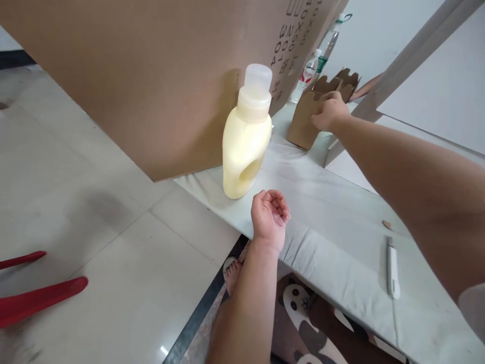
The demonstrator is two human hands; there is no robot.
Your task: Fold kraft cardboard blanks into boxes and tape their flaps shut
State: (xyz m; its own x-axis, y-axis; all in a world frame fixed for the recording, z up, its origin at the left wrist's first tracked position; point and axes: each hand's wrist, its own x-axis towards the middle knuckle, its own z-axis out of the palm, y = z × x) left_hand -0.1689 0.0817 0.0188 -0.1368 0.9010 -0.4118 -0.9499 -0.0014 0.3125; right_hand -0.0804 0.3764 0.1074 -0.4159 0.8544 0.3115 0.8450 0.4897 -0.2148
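My right hand (330, 112) reaches to the far side of the table and grips the near side of a small brown cardboard box (304, 119) with notched upper edges. Its fingertips are partly hidden from me. Palm up near the table's front edge, my left hand (270, 218) is empty, its fingers loosely curled and not closed into a fist. Just beyond it stands an upright plastic bottle (244, 144), pale yellow with a translucent cap and a handle hole; my left hand is apart from it.
A large cardboard carton (151, 91) rises behind the bottle. Clear plastic bottles (310, 68) stand by the wall. On the cloth-covered table (303, 202) lie a white utility knife (392, 268) and a small brown scrap (386, 224). White panels (435, 91) stand right; red legs (45, 298) lie lower left.
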